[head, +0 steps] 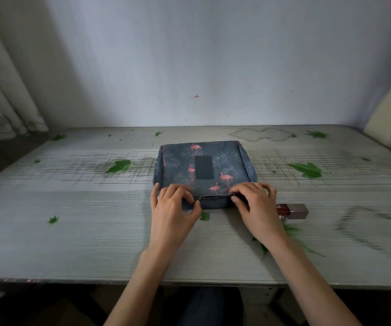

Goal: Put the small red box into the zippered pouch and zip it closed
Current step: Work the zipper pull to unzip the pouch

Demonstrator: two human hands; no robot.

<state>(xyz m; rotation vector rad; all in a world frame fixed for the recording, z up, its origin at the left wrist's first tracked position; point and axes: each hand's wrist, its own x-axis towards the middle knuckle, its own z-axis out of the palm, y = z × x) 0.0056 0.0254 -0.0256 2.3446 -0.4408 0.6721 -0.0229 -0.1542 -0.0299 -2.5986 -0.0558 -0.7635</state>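
Both hands grip the near edge of the zippered pouch (204, 165): the left hand (173, 205) pinches one end of the zipper (214, 196), and the right hand (252, 200) curls over the other end. The small red box (292, 211) lies on the table (72, 231) just outboard of the right hand, not yet inside. Anchor the fabric with one hand; draw the slider level with the other. The slider is hidden under the grip; whether the teeth are parted cannot be told.

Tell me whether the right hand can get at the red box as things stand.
Probably yes: the red box lies on the table just beside the right hand, nothing between them, though that hand grips the pouch and must let go first.
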